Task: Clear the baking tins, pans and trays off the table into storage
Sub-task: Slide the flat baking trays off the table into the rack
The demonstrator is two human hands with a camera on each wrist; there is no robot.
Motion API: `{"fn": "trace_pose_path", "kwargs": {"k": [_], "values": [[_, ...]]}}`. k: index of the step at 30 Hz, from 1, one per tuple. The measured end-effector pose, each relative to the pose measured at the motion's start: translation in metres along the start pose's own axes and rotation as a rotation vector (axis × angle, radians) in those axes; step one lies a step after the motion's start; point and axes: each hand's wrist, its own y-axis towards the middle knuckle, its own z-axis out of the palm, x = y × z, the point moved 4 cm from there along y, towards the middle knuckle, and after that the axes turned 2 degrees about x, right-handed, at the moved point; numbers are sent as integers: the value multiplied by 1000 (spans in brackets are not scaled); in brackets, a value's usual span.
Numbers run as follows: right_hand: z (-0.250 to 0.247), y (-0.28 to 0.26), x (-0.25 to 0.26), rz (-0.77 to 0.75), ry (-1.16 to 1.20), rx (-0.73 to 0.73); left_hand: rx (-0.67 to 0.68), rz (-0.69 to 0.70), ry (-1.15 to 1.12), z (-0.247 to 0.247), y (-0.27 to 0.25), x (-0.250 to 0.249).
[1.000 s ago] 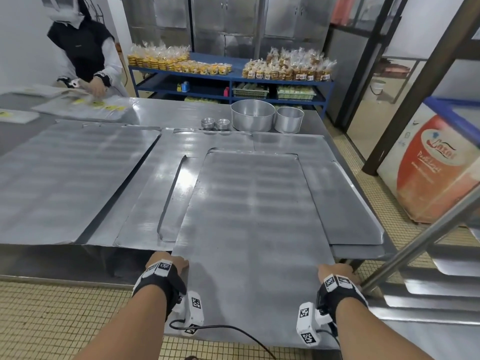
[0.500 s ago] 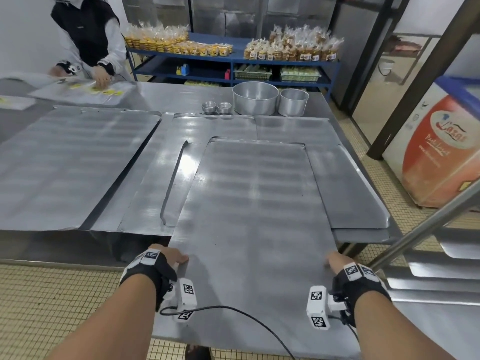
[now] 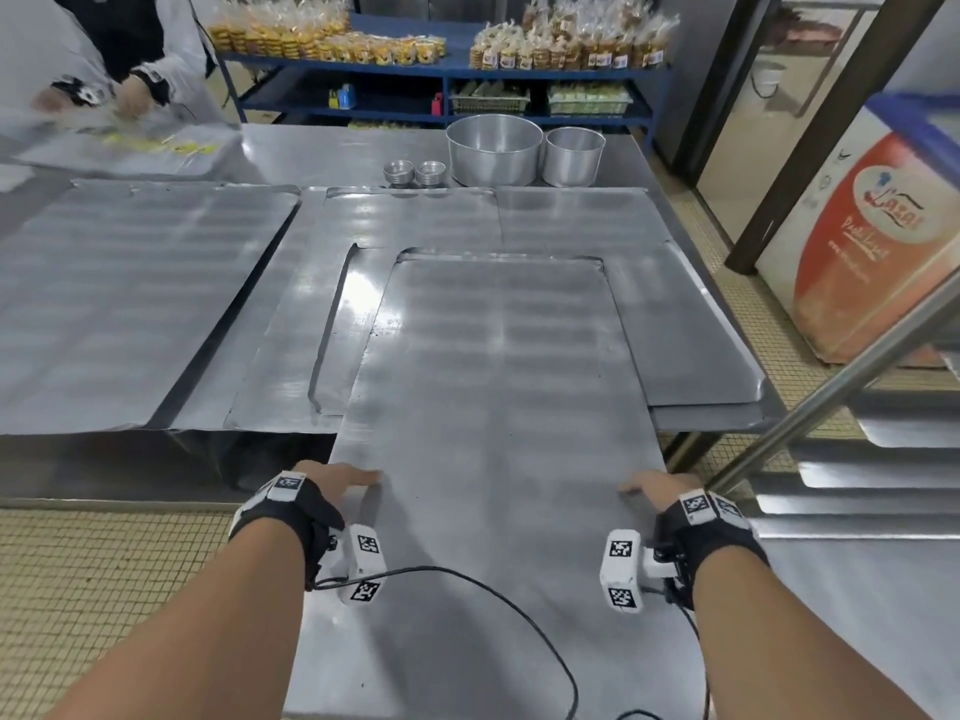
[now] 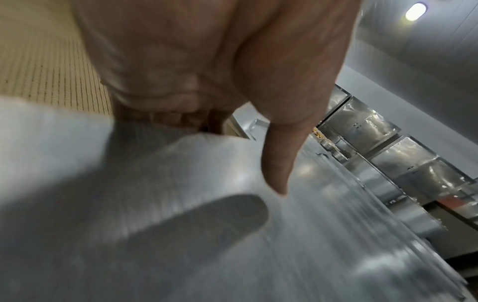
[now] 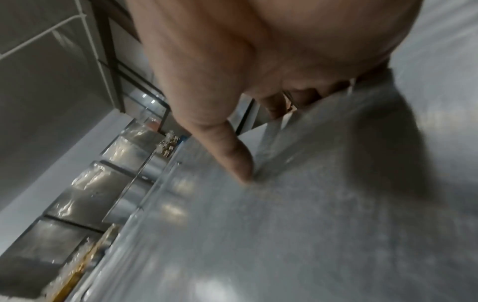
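A large flat aluminium baking tray (image 3: 498,407) juts well past the table's near edge toward me. My left hand (image 3: 332,480) grips its left edge, thumb lying on top (image 4: 276,163) and fingers curled underneath. My right hand (image 3: 654,485) grips the right edge the same way, thumb on top (image 5: 232,159). More flat trays (image 3: 130,304) cover the steel table (image 3: 337,158), some stacked under the held one (image 3: 691,335). Two round cake tins (image 3: 493,148) and small moulds (image 3: 415,173) stand at the table's far side.
A tray rack with steel rails (image 3: 857,459) stands at my right, trays lying on it. Another person (image 3: 130,59) works at the table's far left corner. Blue shelves (image 3: 441,70) hold bagged baked goods. A freezer chest (image 3: 872,241) is at the right.
The held tray has slid toward me, further off the table's near edge, with both hands keeping their grip on its side edges. My view has dropped and moved back a little.
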Motion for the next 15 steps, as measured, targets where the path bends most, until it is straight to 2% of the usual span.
{"fn": "trace_pose_path", "kwargs": {"k": [2, 5, 11, 15], "values": [[3, -3, -2, -53, 27, -55, -68, 28, -128, 3, -5, -2], [8, -7, -7, -46, 78, -67, -106, -4, -152, 9, -6, 1], [2, -17, -5, -6, 125, -17, -127, -7, -208, -3, -19, -8], [6, -24, -6, 7, 167, -38, -135, -2, -228, -15, -19, -14]]}}
